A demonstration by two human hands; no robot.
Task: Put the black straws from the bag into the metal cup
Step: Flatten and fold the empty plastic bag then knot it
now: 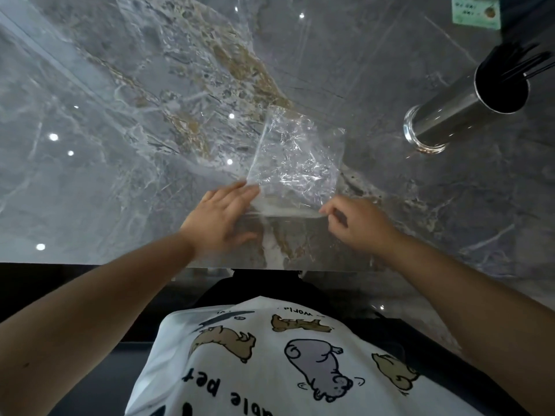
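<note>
clear bag (295,159): flat on surface (120,145), looks empty, long axis running away from person. left hand (222,214) fingers straight, pressing near-left corner. right hand (357,219) grip pinches near-right edge. black straws (507,66) in metal cup (468,112), far right of bag, nearer right hand.

Tabletop (120,145): glossy grey marble pattern, white veining, one tan-brown streak running diagonally, white points of reflected light.

Bag (295,159) under my hands: clear, colourless plastic, crinkles catching white glints, the grey marble showing through.

Metal cup (468,112): polished silver outside, dark inside.

Straws (507,66) in the cup: black.

Card (476,10) at the far right corner: pale green with dark markings, too small to read.

My shirt (285,364): white, printed with tan cartoon animals, one grey animal outlined in black, and black lettering.
</note>
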